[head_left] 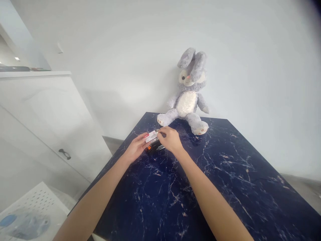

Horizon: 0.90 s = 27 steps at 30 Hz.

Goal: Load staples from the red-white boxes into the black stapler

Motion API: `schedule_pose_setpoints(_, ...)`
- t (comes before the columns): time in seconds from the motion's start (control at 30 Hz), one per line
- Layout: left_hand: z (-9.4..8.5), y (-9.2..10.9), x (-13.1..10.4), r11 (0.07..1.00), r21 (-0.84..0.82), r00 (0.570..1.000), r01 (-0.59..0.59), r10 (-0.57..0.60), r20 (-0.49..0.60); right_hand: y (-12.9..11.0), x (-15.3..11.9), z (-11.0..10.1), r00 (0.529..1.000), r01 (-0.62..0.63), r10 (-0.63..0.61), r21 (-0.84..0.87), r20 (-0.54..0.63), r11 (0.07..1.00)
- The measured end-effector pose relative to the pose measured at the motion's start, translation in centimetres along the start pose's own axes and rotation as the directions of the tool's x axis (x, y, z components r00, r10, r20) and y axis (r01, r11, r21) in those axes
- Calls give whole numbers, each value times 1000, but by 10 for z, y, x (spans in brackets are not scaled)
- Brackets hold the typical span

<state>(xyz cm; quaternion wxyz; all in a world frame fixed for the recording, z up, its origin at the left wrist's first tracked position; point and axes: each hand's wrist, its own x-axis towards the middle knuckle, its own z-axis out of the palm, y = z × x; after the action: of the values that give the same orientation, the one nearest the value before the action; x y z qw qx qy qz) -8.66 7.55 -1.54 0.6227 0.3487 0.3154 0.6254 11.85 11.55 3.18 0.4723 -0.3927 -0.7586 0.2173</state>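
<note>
My left hand (136, 147) is closed around a small white and red cardboard box (150, 136), held tilted above the table. At the box's right end, my right hand (170, 139) has its thumb and fingers in a pinch. What sits between those fingertips is too small to make out. Just below the box lies a dark pile of pens or a pen case (156, 146) with an orange part at its left. Both hands partly cover it.
A grey plush rabbit (187, 103) sits at the table's back edge against the wall. The table (225, 180) is dark blue marble-patterned. To the left stand a white cabinet (45, 117) and, lower, a white perforated basket (37, 197) holding a clear-and-blue plastic item.
</note>
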Motion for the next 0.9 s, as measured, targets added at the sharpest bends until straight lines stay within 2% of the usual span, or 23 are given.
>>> schedule_pose_setpoints(0.07,0,0,0,1000,-5,1000,1,-1,-15,0,0,1,1000,15,-15,46,-5,999)
schedule_pose_setpoints(0.13,2,1,-1,1000,-5,1000,7,-7,-16,0,2,1,999,-33,33,48,5,998)
schedule_pose_setpoints(0.27,7,2,-3,1000,16,1000,27,-27,3,1,5,1,996,-85,85,-60,3,995)
schedule_pose_setpoints(0.37,7,2,-4,999,33,1000,26,-26,-1,3,7,-1,999,-35,36,-66,16,997)
schedule_pose_setpoints(0.5,3,1,-2,999,37,1000,11,-10,-6,4,6,-4,993,78,-72,-54,94,995)
schedule_pose_setpoints(0.57,1,1,-1,999,43,1000,8,-8,-5,4,6,-5,992,64,-60,-34,115,997)
schedule_pose_setpoints(0.63,0,1,0,998,63,1000,10,-11,7,4,6,-5,992,-14,13,2,126,1000)
schedule_pose_setpoints(0.73,-1,1,-1,996,89,999,10,-13,34,7,8,-6,970,-214,198,110,143,971)
schedule_pose_setpoints(0.8,-1,2,-2,995,95,999,5,-9,44,9,9,-6,938,-342,309,255,159,905)
schedule_pose_setpoints(0.9,0,2,-3,994,105,999,3,-8,48,8,9,-6,885,-463,423,481,196,745)
